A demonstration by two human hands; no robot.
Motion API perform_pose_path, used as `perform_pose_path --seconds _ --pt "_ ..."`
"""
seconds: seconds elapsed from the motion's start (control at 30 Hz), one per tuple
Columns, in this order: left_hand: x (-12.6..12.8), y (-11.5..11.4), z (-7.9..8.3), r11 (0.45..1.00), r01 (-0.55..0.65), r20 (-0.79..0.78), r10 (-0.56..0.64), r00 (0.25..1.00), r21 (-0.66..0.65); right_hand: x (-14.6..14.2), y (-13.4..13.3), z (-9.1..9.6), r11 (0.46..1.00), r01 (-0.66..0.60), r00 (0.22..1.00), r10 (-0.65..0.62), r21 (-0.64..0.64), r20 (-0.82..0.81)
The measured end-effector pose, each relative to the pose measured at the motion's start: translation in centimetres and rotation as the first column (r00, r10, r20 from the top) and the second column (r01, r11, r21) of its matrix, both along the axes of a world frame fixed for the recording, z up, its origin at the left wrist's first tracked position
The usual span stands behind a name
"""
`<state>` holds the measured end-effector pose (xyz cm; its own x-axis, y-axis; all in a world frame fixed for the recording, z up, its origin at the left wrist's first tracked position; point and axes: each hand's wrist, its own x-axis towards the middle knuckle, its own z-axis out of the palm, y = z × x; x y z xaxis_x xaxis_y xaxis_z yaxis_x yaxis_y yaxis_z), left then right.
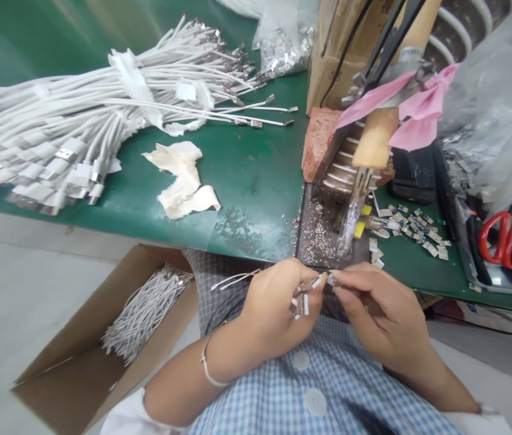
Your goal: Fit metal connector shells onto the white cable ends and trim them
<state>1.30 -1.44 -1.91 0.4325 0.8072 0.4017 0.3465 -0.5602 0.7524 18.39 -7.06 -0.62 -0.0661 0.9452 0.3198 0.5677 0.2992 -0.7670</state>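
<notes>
My left hand (274, 311) is closed around several USB cables, in front of the bench edge. A metal USB connector (302, 305) sticks out between its fingers, and thin white cable ends (235, 278) trail out behind the hand. My right hand (385, 311) pinches at a small metal piece (332, 278) that meets the left fingertips; its exact kind is too small to make out. Just beyond both hands, a soldering iron (376, 142) with a wooden handle is fixed tip down, tied with pink cloth (419, 115).
A large bundle of white USB cables (88, 115) lies on the green bench (256, 199), near torn paper (183, 178). Small connector parts (419, 226) are scattered beside red-handled scissors (506, 240). A brick (319, 142) props the iron. A cardboard box (70, 386) below holds more cables.
</notes>
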Motion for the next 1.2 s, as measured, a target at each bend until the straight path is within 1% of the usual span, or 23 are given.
perform_pose_path --seconds 0.07,0.13,0.2,0.27,0.4,0.53,0.63,0.73,0.83,0.97,1.1,1.2 --pt "-0.2 0.3 0.6 1.000 -0.002 -0.075 0.002 0.997 0.007 0.1 -0.2 0.2 1.000 0.010 1.000 -0.010 -0.014 0.021" --pt "-0.2 0.6 1.1 1.000 -0.010 -0.124 0.010 0.992 0.004 0.0 -0.4 0.1 0.998 0.050 0.998 -0.050 -0.024 -0.029" --pt "-0.2 0.8 1.3 1.000 -0.025 -0.133 0.024 0.991 -0.005 -0.1 -0.6 -0.2 0.996 0.083 0.990 -0.086 -0.032 -0.110" --pt "0.0 0.9 1.3 0.999 -0.036 -0.121 0.034 0.992 -0.014 -0.3 -0.6 -0.4 0.994 0.103 0.983 -0.106 -0.029 -0.147" --pt "0.2 1.0 1.3 0.998 -0.052 -0.107 0.049 0.993 -0.025 -0.7 0.0 -0.6 0.987 0.160 0.984 -0.158 0.019 -0.088" --pt "0.3 1.2 1.6 1.000 -0.018 -0.139 0.016 0.990 -0.013 -0.8 0.6 -0.4 0.982 0.187 0.981 -0.184 0.038 -0.064" --pt "0.3 1.2 1.9 1.000 -0.015 -0.144 0.014 0.990 -0.001 -0.9 0.8 -0.1 0.983 0.178 0.982 -0.175 0.052 -0.066" --pt "0.2 1.1 2.0 0.999 -0.032 -0.099 0.032 0.995 0.000 -0.9 0.9 0.0 0.983 0.174 0.983 -0.170 0.056 -0.071" --pt "0.1 1.0 2.0 1.000 -0.013 -0.080 0.013 0.997 -0.006 -0.9 0.8 0.0 0.982 0.181 0.981 -0.177 0.047 -0.079" --pt "0.0 1.0 2.1 1.000 0.000 -0.060 0.000 0.998 -0.006 -0.9 0.6 -0.1 0.986 0.164 0.979 -0.159 0.029 -0.124" --pt "0.1 0.9 1.9 0.999 -0.020 -0.032 0.021 0.999 0.027 -0.9 0.5 -0.1 0.985 0.170 0.972 -0.165 0.016 -0.168" --pt "0.1 0.8 1.8 1.000 -0.030 -0.026 0.030 0.999 0.007 -1.0 0.4 0.0 0.985 0.170 0.969 -0.164 0.017 -0.186"
